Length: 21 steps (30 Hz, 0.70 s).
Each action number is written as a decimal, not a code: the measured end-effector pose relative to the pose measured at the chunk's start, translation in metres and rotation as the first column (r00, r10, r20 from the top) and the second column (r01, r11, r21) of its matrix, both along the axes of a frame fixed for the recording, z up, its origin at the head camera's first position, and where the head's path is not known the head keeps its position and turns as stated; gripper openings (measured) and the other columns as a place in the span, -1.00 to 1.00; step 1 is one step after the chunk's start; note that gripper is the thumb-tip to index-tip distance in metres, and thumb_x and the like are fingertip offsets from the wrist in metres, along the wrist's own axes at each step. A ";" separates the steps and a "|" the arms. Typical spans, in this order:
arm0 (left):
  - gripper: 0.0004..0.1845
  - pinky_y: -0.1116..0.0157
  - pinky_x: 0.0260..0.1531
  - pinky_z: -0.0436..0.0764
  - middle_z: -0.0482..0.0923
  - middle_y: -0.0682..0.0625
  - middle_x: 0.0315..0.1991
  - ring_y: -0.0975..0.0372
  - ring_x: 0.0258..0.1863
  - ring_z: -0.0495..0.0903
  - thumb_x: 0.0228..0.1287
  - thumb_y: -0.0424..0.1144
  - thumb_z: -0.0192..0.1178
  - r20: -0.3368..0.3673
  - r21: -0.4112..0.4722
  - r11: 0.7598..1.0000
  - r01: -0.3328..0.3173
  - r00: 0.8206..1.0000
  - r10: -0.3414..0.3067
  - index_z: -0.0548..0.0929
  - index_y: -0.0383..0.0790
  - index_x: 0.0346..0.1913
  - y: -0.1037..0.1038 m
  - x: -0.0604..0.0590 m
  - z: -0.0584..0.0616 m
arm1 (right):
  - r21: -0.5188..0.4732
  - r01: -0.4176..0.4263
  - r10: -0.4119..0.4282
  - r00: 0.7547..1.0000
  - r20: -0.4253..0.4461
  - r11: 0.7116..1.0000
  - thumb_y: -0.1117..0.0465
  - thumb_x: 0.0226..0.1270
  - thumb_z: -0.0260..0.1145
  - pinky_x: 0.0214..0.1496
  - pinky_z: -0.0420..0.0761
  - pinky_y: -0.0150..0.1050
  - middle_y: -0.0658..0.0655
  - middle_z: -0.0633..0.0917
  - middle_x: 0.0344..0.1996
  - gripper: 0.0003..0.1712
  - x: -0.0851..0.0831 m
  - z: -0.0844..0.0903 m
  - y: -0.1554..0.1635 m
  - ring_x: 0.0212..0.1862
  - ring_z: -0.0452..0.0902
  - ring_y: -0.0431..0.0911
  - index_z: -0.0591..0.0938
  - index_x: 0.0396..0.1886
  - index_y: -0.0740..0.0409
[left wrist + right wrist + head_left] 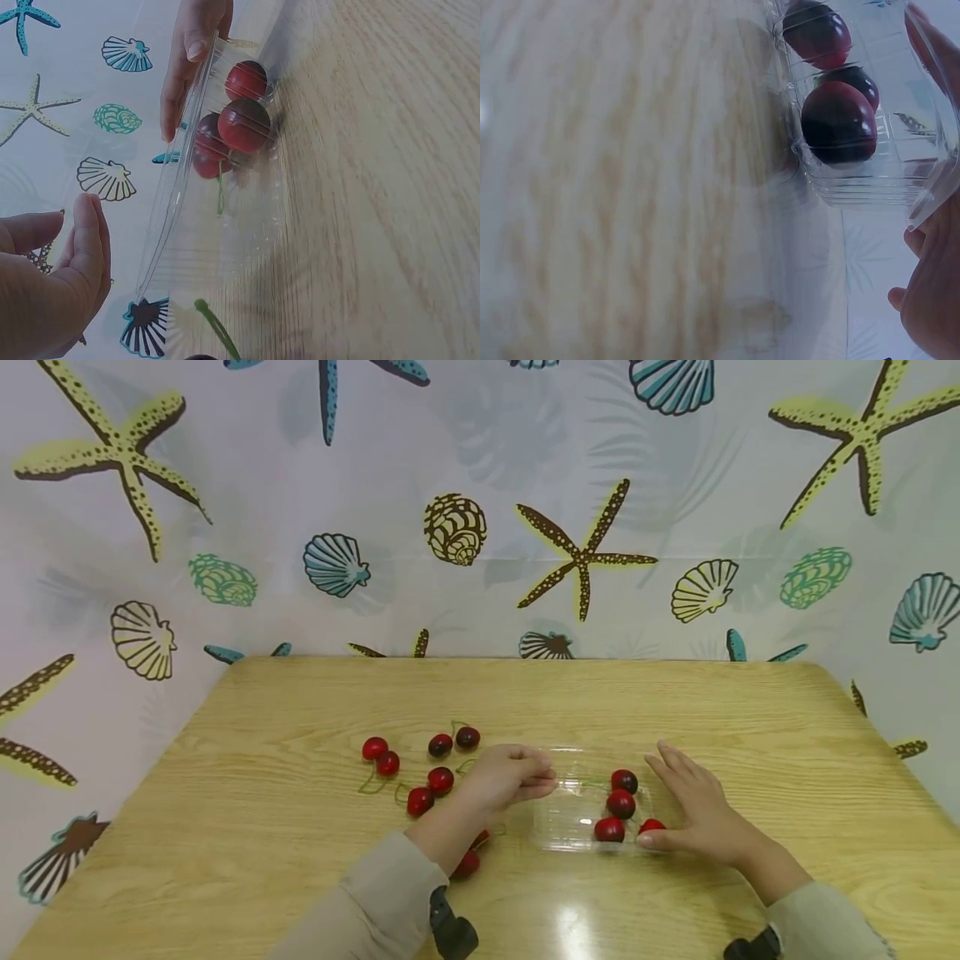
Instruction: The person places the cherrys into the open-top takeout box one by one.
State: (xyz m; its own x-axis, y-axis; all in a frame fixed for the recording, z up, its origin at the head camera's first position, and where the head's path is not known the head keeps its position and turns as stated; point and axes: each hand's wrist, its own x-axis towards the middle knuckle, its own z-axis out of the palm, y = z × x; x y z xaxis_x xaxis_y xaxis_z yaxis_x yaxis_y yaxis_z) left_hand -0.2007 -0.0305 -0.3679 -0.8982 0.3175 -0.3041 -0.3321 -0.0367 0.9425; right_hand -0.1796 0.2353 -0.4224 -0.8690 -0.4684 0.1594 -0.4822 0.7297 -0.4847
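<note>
A clear plastic tray [558,827] lies on the wooden table [675,702] with several red cherries [620,802] at its right end. My right hand [673,793] lies along the tray's right end with straight fingers touching its wall and the thumb at the near corner. My left hand [542,779] hovers at the tray's left end with relaxed fingers, holding nothing. The left wrist view shows the left hand [82,247] just clear of the tray [217,240], with the right hand's fingers [187,67] on its far rim. Close up in the right wrist view are the cherries [838,124], the tray [870,184] and my right hand [934,300].
Several loose cherries [440,779] with green stems lie left of the tray, and two more [467,864] sit under my left forearm. A curtain printed with shells and starfish [581,556] hangs behind the table's far edge.
</note>
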 end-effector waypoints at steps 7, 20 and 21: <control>-0.75 0.35 -0.25 0.53 0.46 -0.18 -0.33 0.22 -0.40 0.54 0.22 -0.42 -0.02 0.013 -0.031 0.998 -0.050 0.999 0.051 0.38 -0.54 -0.08 -0.023 0.001 0.003 | 0.012 0.009 -0.009 1.000 -0.003 1.000 -0.17 -0.14 0.33 0.09 -0.15 0.28 0.29 -0.02 0.27 0.06 0.000 0.001 0.000 0.25 -0.19 0.22 0.10 0.25 0.31; -0.80 0.34 -0.29 0.54 0.49 -0.16 -0.38 0.18 -0.40 0.55 0.20 -0.42 0.01 -0.010 -0.012 0.993 -0.120 0.993 0.120 0.45 -0.51 -0.17 -0.052 0.005 0.003 | 0.014 0.011 -0.011 1.000 -0.003 1.000 -0.17 -0.15 0.33 0.09 -0.15 0.28 0.30 -0.03 0.27 0.06 0.001 0.001 -0.001 0.25 -0.19 0.21 0.10 0.25 0.31; -0.80 0.35 -0.29 0.54 0.49 -0.16 -0.39 0.19 -0.41 0.55 0.20 -0.42 0.01 -0.007 -0.009 0.993 -0.120 0.993 0.120 0.45 -0.52 -0.16 -0.054 0.005 0.003 | 0.015 0.011 -0.011 1.000 -0.004 1.000 -0.17 -0.15 0.33 0.09 -0.15 0.28 0.30 -0.03 0.27 0.06 0.001 0.001 -0.001 0.25 -0.19 0.22 0.10 0.25 0.31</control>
